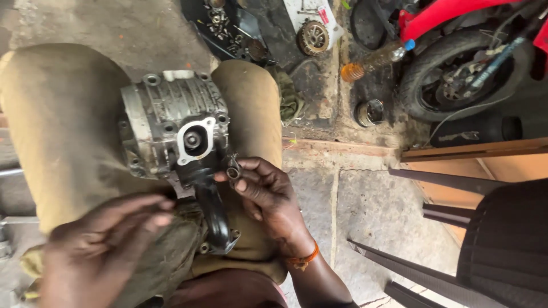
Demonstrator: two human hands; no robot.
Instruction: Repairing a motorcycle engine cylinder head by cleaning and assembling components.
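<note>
From the head camera we look down on a grey cast-metal engine part point(171, 122) lying across our lap, between our two thighs in tan trousers point(63, 125). It is ribbed and grimy, with bolt holes around its rim and a pale flange with a round port on its near face. A black curved pipe point(214, 211) runs from that flange toward our waist.

Our right hand point(268, 197) pinches a small metal ring point(233, 171) between thumb and fingertips, just beside the flange. Our left hand point(100, 245) hovers near the pipe with fingers loosely curled and a little blurred; whether it holds anything we cannot tell.

On the concrete floor beyond our knees, a white flat package point(308, 11) with a red patch lies at the top edge, with a toothed sprocket point(313, 37) on it. Next to it lies a clear plastic bottle point(377, 57) with a blue cap, near a motorcycle wheel point(456, 74).
</note>
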